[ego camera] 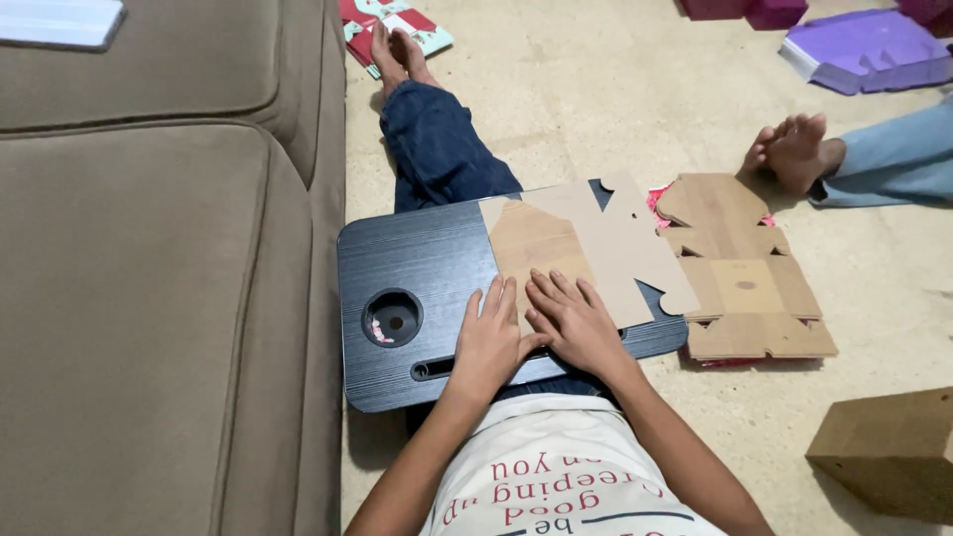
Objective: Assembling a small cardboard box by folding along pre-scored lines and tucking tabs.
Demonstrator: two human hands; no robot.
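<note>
I sat on a pale carpeted floor [615, 89] with one brown sofa [149, 278] close along my left side; one flat white thing [60, 20] lay on its top cushion. Across my lap rested one black lap desk [417, 268], with one round hole [392, 318] and one narrow slot [437, 369] cut into it. My one outstretched leg in blue jeans [437, 149] ran out past the desk, my foot touching one red and green printed card [397, 25] on the floor.

My left hand [488, 342] lay flat and unclenched, its grip released, fingers spread on the desk with the fingertips on the near edge of one cut-out cardboard sheet [586, 248]. That sheet lay flat on the right half of the desk, its far corner hanging past the edge. My right hand [576, 323] lay just beside the left, thumbs touching, palm down and likewise loose, pressing on the same sheet without grasping it.

To the right on the floor lay one stack of unfolded cardboard blanks [749, 288], with something red showing beneath. Beyond it were another person's bare feet [789, 149] and one light blue trouser leg [893, 154]. Farther back lay one purple flat box [864, 50] and two dark pink ones [745, 10]. One brown cardboard box [888, 452] stood near my right elbow.
</note>
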